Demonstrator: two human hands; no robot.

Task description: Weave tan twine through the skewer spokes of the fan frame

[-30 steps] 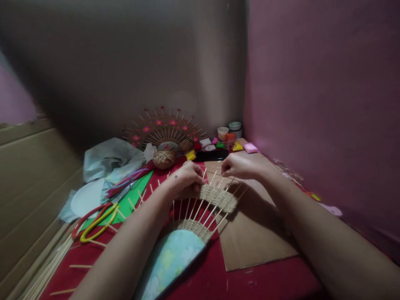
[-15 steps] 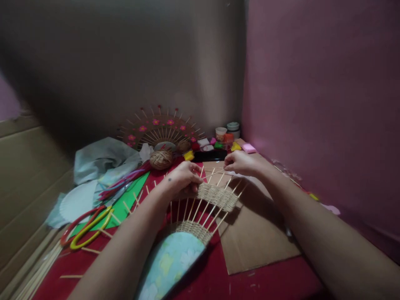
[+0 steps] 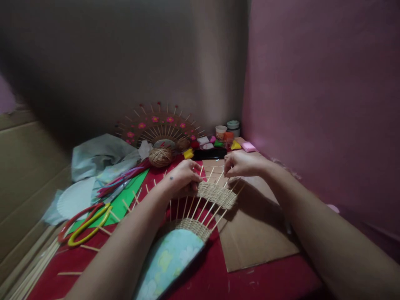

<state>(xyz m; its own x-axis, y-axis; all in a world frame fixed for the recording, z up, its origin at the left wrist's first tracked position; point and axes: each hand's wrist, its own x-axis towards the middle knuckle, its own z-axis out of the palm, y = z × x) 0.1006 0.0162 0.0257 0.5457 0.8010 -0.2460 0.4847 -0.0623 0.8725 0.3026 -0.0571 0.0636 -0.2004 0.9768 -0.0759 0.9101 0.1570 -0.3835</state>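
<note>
A fan-shaped piece with a pale blue floral base has thin sticks spreading from it. Twine is woven round the sticks in a lower band and an outer band. My left hand is closed on the woven fan at the left part of the outer band, fingers near the stick tips. My right hand is pinched by the stick tips on the right, with a thin strand of twine running from its fingertips across the sticks.
Scissors with red and yellow handles lie at the left on green paper. Behind are a twine ball, a flowered stick fan, clay packets and a cup. Cardboard lies on the red table.
My right hand has turned slightly, its fingertips now lower and closer to the stick tips. My left hand stays on the fan. The view has shifted a little.
</note>
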